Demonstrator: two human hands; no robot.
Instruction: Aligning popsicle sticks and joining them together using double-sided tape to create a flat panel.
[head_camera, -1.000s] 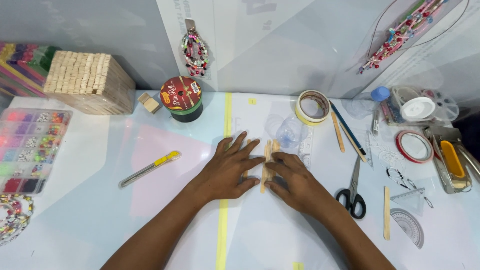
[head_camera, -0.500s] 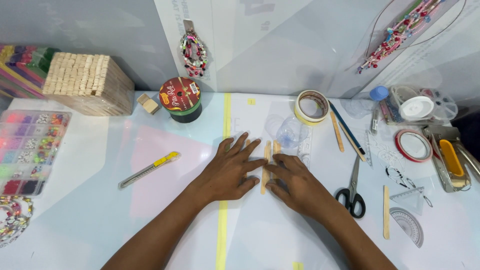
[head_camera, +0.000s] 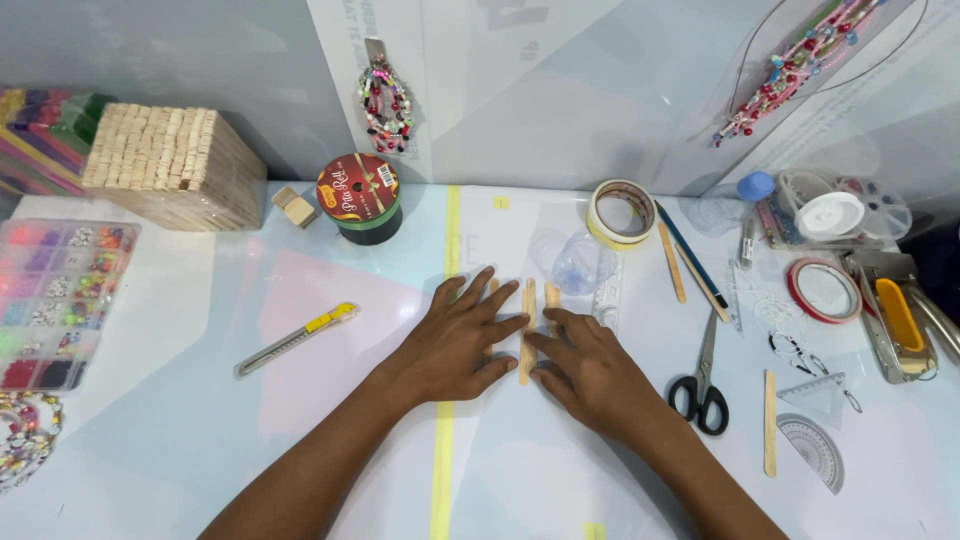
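Both hands flat on the pale worktop (head_camera: 180, 440), pressing down on thin light wooden craft sticks (head_camera: 527, 330). Left hand (head_camera: 455, 345) with fingers spread wide, tips touching the left side of the sticks. Right hand (head_camera: 590, 375) with fingers partly spread, tips resting on the right side and lower part of the sticks. No pinching seen, only flat pressing.

Sticks in the middle of the worktop, just right of the yellow tape line (head_camera: 443, 450), near the clear plastic bottle (head_camera: 580, 265). Side by side and touching, it seems; exact count hard to tell under the fingers.

To do this well, probably best to keep the sticks snug together, edges even, ends lined up. Press softly and evenly so nothing slides or tips. Keep fingertips on the outer edges, not on top of the gap.

Long side of the sticks running away from the body, toward the wall, almost in line with the yellow tape line. One end pointing at the back of the worktop, the other hidden between the hands.

Black-handled scissors (head_camera: 703, 385) to the right, yellow box cutter (head_camera: 297, 338) to the left, both well apart from the sticks.
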